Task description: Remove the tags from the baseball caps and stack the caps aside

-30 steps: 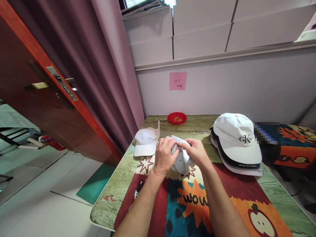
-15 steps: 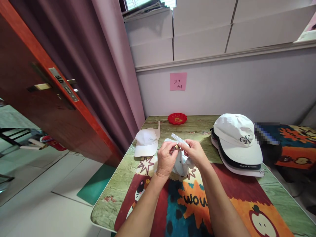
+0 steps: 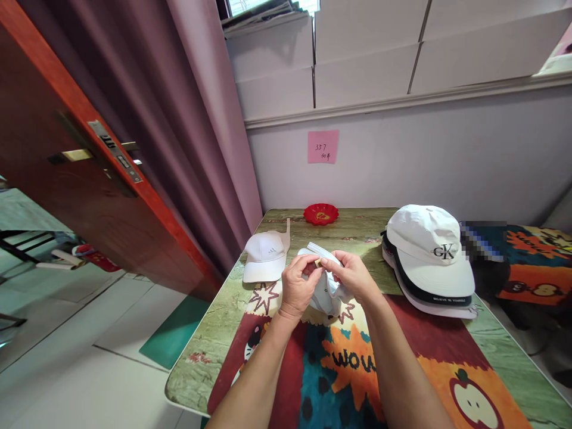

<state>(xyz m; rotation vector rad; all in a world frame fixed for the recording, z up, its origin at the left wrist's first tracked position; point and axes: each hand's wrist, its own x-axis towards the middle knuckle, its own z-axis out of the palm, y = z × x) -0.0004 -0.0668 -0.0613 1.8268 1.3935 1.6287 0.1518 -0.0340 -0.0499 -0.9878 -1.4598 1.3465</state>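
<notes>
A white cap (image 3: pixel 325 300) rests on the patterned mat, partly hidden under both hands. Its pale strap (image 3: pixel 318 249) sticks up past my fingers toward the back. My left hand (image 3: pixel 300 282) is closed in a pinch at a small gold-coloured buckle (image 3: pixel 318 263) on this strap. With thumb and fingertips pressed together, my right hand (image 3: pixel 351 274) grips the strap beside the buckle. How far the strap runs through the buckle is hidden by the fingers. Left of my hands lies a second white cap (image 3: pixel 264 256), its loose strap standing up behind it.
A stack of caps, with a white one (image 3: pixel 431 250) on top, stands at the table's right edge. A red scalloped dish (image 3: pixel 320 214) sits at the back by the wall. The mat (image 3: pixel 429 333) covers the front of the table. An open wooden door (image 3: pixel 147 238) is to the left.
The buckle is more covered by my left fingers now, and the left hand has tilted slightly. My right hand has barely moved; the caps stay in place.
</notes>
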